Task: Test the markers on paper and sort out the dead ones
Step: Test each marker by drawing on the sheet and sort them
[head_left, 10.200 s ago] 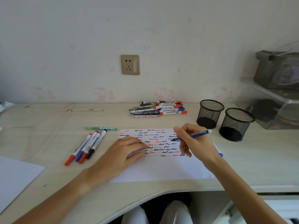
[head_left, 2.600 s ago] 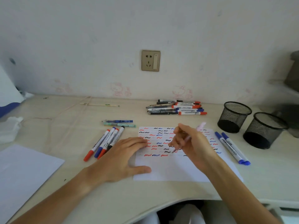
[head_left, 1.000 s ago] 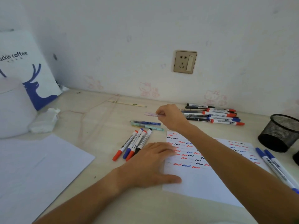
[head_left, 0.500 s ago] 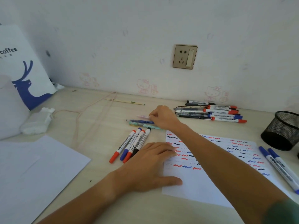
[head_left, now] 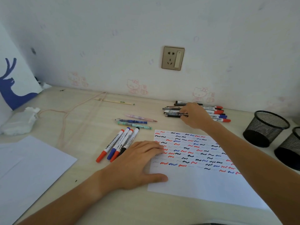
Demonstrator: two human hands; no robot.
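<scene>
A home desk [head_left: 68, 114] against a wall with cartoon-cat stickers [head_left: 137, 86] (faded pink).

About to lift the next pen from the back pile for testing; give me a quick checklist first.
1. Right hand on the untested pile: ok, fingers curled at a dark pen.
2. Only one pen gripped: cannot tell, the hand hides its fingertips.
3. Left hand steadying the test sheet: ok, flat on its left edge.
4. Blank space for a new squiggle: ok, the near part is unmarked.
5. Pink pen put down: ok, beside the blue pen and teal pen.
6. Mesh cups clear of the arm: ok.
</scene>
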